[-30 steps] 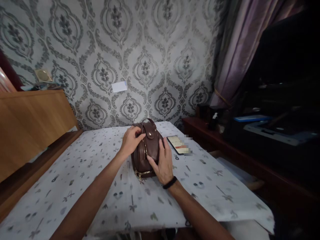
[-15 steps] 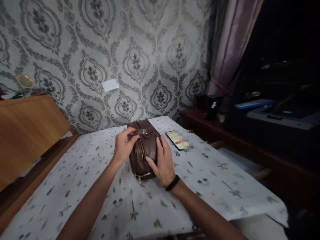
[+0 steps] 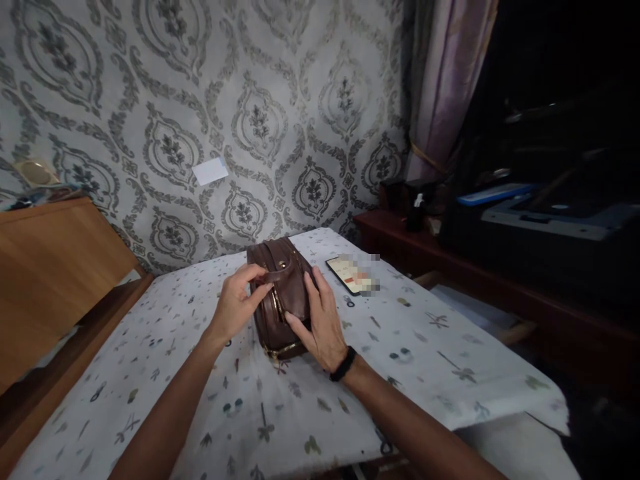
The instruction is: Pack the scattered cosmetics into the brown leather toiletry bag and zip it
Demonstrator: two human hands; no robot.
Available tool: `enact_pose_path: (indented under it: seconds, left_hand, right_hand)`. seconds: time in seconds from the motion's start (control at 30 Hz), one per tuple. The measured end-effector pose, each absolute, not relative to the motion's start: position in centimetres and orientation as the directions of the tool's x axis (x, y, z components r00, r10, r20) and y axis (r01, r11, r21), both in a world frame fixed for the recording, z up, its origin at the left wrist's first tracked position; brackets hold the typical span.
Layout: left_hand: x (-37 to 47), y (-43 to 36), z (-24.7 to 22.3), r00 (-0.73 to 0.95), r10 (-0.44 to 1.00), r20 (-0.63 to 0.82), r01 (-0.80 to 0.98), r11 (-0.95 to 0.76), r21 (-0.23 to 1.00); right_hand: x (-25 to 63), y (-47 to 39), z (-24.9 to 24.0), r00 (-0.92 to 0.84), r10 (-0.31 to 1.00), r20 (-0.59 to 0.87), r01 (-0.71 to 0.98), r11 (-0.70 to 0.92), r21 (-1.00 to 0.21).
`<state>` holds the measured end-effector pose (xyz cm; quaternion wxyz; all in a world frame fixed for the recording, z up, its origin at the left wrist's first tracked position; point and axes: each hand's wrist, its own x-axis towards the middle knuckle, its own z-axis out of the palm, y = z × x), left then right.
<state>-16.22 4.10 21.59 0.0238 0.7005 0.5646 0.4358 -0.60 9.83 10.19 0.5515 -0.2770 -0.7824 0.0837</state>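
Note:
A brown leather bag (image 3: 297,300) with gold-coloured zippers rests on the patterned white cloth. My left hand (image 3: 236,305) pinches the bag's short handle strap (image 3: 281,274) between thumb and fingers, above a zipper (image 3: 277,303) on the top. Part of that zipper's opening shows as a dark slit. My right hand (image 3: 324,325), with a black band on its wrist, lies against the bag's right side, fingers stretched out and thumb apart near the zipper's close end. Another zipper (image 3: 285,349) runs along the bag's near lower edge.
Right of the bag lies a phone (image 3: 350,275) with a lit, partly blurred screen. A wooden cabinet or headboard (image 3: 60,253) stands on the left. A dark red ledge (image 3: 373,223) holds small items at the right, near a tied curtain (image 3: 440,100). Patterned wallpaper closes the back.
The view has shifted slightly, moving everything a little left. My left hand has drawn the handle strap slightly down toward me; my right hand keeps its place on the bag.

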Motion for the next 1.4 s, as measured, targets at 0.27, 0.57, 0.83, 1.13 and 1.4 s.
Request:
enact_pose_path:
  seconds: [0.27, 0.57, 0.83, 1.13, 1.4]
  left_hand:
    - [-13.4, 6.9, 22.9, 0.023, 0.773, 0.634, 0.956, -0.203, 0.213]
    - [-13.0, 11.9, 24.7, -0.04, 0.862, 0.505, 0.88, -0.209, 0.426]
    - [-12.9, 12.5, 23.5, -0.203, 0.835, 0.511, 0.711, -0.233, 0.664]
    - [-12.5, 11.9, 23.4, -0.185, 0.806, 0.562, 0.764, -0.242, 0.598]
    - [-12.0, 10.9, 23.6, -0.106, 0.814, 0.571, 0.774, -0.293, 0.561]
  right_hand:
    - [0.4, 9.2, 10.4, -0.173, 0.572, 0.801, 0.261, 0.811, -0.523]
    - [0.6, 9.3, 10.2, -0.122, 0.53, 0.839, 0.228, 0.838, -0.496]
    - [1.0, 9.4, 10.5, -0.126, 0.508, 0.852, 0.232, 0.85, -0.472]
    - [0.6, 10.1, 9.7, -0.134, 0.451, 0.883, 0.32, 0.863, -0.392]
    - [0.4, 10.1, 9.4, -0.14, 0.433, 0.89, 0.379, 0.854, -0.356]
